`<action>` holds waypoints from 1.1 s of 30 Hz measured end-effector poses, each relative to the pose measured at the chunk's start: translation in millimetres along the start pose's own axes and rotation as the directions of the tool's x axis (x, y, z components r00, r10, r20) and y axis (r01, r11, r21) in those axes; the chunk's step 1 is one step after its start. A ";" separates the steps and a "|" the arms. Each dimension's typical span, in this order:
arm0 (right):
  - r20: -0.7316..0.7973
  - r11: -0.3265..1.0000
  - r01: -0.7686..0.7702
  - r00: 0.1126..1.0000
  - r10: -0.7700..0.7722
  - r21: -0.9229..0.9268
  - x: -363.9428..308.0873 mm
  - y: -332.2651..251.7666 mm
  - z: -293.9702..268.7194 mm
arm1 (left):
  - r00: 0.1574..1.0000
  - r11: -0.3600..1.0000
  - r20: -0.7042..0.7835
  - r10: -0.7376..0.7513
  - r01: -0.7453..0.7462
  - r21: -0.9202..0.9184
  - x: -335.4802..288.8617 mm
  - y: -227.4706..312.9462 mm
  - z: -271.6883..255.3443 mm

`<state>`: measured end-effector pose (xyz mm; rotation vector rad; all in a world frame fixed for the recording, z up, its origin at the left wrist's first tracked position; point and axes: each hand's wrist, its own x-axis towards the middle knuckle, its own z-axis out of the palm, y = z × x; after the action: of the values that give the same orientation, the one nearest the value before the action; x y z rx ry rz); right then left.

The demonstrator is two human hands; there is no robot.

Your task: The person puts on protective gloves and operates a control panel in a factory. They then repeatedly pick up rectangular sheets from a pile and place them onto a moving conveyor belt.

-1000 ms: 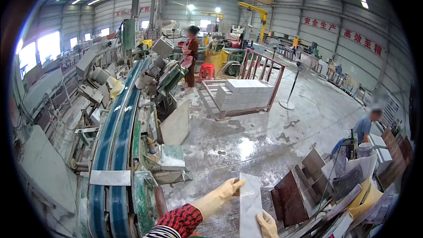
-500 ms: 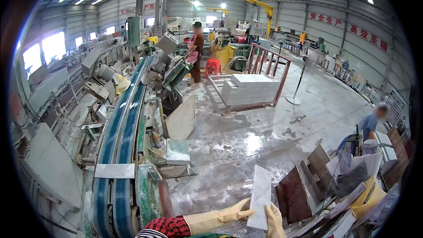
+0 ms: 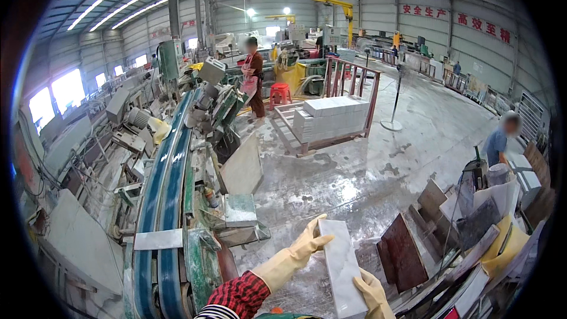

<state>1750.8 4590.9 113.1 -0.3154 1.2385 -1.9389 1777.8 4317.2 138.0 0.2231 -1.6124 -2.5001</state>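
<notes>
A white, grey-veined slab (image 3: 342, 269) is in the air at the near side, right of the conveyor, seen against the wet floor (image 3: 295, 201). The left hand (image 3: 307, 241), in a cream glove, pinches its far left edge; the right hand (image 3: 372, 292), gloved also, grasps its near right edge. So this slab is picked up but not set down anywhere; if its face is finished, I cannot tell. To the left, a second slab (image 3: 158, 240) is already placed across both blue belts (image 3: 171, 277), touched by no hand. Farther, white blocks (image 3: 331, 121) are stacked in a reddish frame (image 3: 373, 106). To the right, a dark red board (image 3: 407, 257) leans among scrap pieces. How many slabs remain is not visible.
</notes>
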 end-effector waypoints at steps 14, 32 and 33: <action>-0.071 0.998 0.063 0.995 -0.064 -0.013 -23.2 3.8 -31.7 | 0.946 0.994 -0.309 -0.094 0.074 -0.077 -15.0 -56.9 56.0; -0.001 0.988 0.143 0.990 -0.143 -0.061 34.4 28.9 -8.7 | 0.912 0.927 -0.255 -0.322 0.248 -0.282 -73.4 -36.6 36.6; 0.052 0.990 0.140 0.989 -0.139 -0.016 36.7 27.6 0.0 | 0.925 0.936 -0.268 -0.269 0.186 -0.300 -71.4 -34.0 32.1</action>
<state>1740.4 4558.3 82.4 -0.4694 1.2310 -2.0250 1839.0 4374.6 122.8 0.7624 -1.1698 -2.6518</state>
